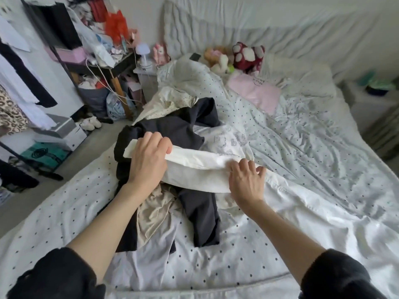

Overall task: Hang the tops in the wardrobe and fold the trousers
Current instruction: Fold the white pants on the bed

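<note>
A white garment [200,169] lies stretched across a clothes pile on the bed [302,147]. My left hand [149,158] grips its folded left end, fingers curled over the top edge. My right hand [246,180] presses on its right part with fingers spread and bent into the cloth. Under it lie a dark navy garment [183,124], a beige satin piece [155,210] and a white printed top [228,139]. Clothes hang on a rail [17,87] at the far left.
A cluttered black shelf [103,59] and a small lamp [143,55] stand beside the bed's left side. Boxes [60,134] and shoes [90,124] lie on the floor. Plush toys [237,57] and a pink pillow [254,93] sit near the headboard.
</note>
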Motion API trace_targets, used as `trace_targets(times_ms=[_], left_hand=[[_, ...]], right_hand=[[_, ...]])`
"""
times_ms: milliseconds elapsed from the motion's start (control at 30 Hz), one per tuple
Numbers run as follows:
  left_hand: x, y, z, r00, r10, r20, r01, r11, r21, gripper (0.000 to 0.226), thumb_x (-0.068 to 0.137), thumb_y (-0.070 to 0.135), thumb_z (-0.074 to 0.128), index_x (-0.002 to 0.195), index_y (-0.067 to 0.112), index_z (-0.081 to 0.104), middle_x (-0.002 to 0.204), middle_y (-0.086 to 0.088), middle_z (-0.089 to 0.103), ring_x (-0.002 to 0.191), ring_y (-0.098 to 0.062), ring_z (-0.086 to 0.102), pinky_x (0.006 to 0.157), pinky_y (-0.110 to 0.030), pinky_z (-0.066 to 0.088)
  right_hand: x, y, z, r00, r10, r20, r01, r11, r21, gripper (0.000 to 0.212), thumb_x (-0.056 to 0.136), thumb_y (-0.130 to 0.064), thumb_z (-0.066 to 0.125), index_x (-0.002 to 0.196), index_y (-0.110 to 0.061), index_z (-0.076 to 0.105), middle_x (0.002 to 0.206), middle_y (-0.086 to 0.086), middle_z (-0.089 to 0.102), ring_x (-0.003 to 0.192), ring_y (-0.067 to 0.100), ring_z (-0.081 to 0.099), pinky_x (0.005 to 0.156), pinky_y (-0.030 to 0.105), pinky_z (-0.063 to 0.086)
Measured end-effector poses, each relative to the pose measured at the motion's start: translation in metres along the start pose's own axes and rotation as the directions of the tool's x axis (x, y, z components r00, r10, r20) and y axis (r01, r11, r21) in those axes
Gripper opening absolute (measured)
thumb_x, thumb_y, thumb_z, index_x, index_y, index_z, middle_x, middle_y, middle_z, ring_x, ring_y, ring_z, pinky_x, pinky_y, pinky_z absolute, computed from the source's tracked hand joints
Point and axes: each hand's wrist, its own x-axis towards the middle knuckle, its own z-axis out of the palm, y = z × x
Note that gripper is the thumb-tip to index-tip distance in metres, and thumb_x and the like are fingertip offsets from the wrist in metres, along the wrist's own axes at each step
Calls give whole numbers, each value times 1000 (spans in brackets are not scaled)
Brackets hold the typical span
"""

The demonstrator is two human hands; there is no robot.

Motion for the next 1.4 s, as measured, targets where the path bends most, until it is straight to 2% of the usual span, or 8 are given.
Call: trace_targets(times_ms=[433,700,800,867,967,1067,1267,1400], left_hand=[[87,-39,0,989,-69,131,77,995,-57,33,77,-12,55,94,8,74,95,-12,56,86,-34,51,69,-39,35],[85,-75,1,995,-18,-99,11,998,-65,31,72,-18,53,86,5,68,89,-13,57,80,-35,49,68,-44,42],[22,-97,12,995,-84,-57,78,992,-101,30,68,-20,55,80,6,63,88,-11,56,81,-31,44,67,-43,38],[-40,-111,22,980,-154,128,158,987,-21,35,60,-23,59,76,8,63,86,-8,55,80,-29,44,66,-41,35],[-108,-123,31,787,-264,557,190,964,188,39,70,-13,58,90,19,67,102,-2,57,96,-26,46,79,-39,34],[-129,-129,46,436,-376,818,167,927,337,47,87,8,46,127,32,49,135,2,38,122,-22,32,98,-36,32],[-127,-131,93,596,-450,666,534,841,90,53,95,18,49,144,10,32,146,-14,33,127,-33,36,100,-41,35],[-114,-144,134,320,-600,733,933,333,-135,72,93,30,55,149,8,15,146,-15,36,133,-30,37,108,-42,33]], right_hand=[[44,12,-48,982,189,-2,-175,915,363,20,101,-20,37,104,-8,51,69,9,64,60,28,55,94,40,30],[41,-19,-34,937,252,-241,-151,917,370,28,94,-25,32,83,-11,53,68,3,60,61,25,55,75,35,26],[-7,-35,-14,992,62,-110,-11,912,410,25,92,-22,34,81,-10,53,68,1,62,60,24,58,75,37,36],[-41,-43,2,967,-149,208,45,900,433,25,96,-20,36,90,-8,57,78,6,67,69,29,61,81,35,41],[-73,-56,28,761,-322,563,92,913,398,25,100,-24,36,107,-11,56,101,7,68,87,29,61,91,32,39],[-71,-64,41,792,-272,547,42,918,395,28,100,-29,38,116,-14,55,113,5,65,101,26,61,91,32,36],[-21,-61,68,873,-106,476,-38,958,283,41,99,-31,39,138,-18,40,139,4,46,127,24,42,102,42,30],[14,-66,92,848,-75,524,-36,980,198,46,99,-34,39,142,-18,33,142,1,42,133,21,33,105,44,26]])
